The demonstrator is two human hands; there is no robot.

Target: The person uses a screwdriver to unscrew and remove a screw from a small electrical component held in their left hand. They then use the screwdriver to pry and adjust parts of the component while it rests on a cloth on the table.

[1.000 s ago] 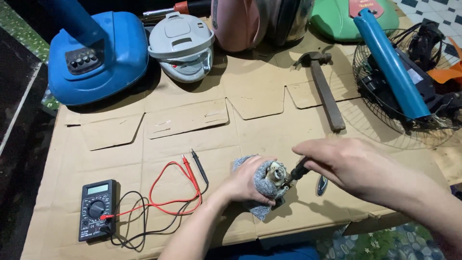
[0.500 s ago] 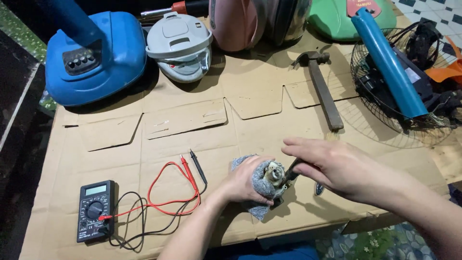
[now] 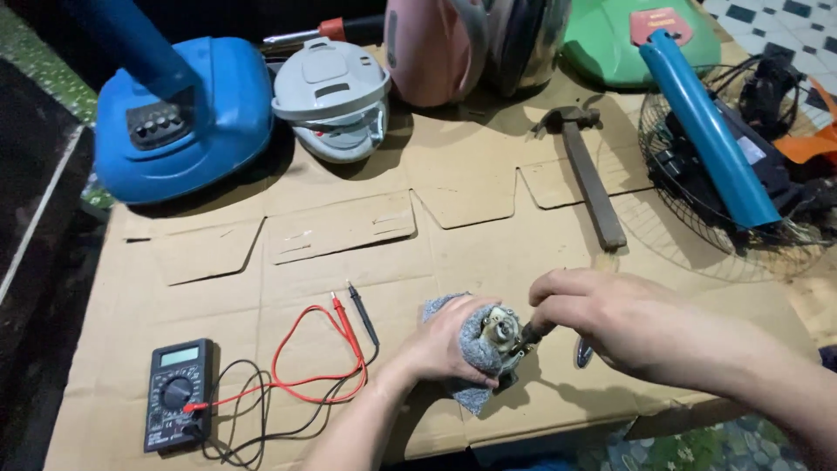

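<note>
The left hand [image 3: 445, 344] is wrapped around a small metal motor part [image 3: 499, 329] that sits bundled in a grey cloth [image 3: 471, 349], pressing it down on the flattened cardboard [image 3: 366, 235] that covers the surface. The right hand [image 3: 610, 323] is just to the right of the motor part, its fingers closed on a dark-handled tool [image 3: 532, 333] whose tip meets the part; what kind of tool it is cannot be told. So both hands are shut, each on its own thing, and they nearly touch over the part. Left of the motor part lie a red probe lead [image 3: 301, 362] and a black probe lead [image 3: 362, 318], looping back to a black multimeter [image 3: 177, 406] further left, near the cardboard's front edge. Behind the motor part and slightly right, well apart from it, a hammer [image 3: 588, 170] lies flat. Far behind it to the left stand a blue fan base [image 3: 187, 118] and a white rice-cooker lid [image 3: 333, 96]; straight behind is a pink appliance [image 3: 436, 48]. To the right of the motor part, beyond the hammer, a blue tube [image 3: 706, 126] rests across a wire fan guard [image 3: 689, 227].
</note>
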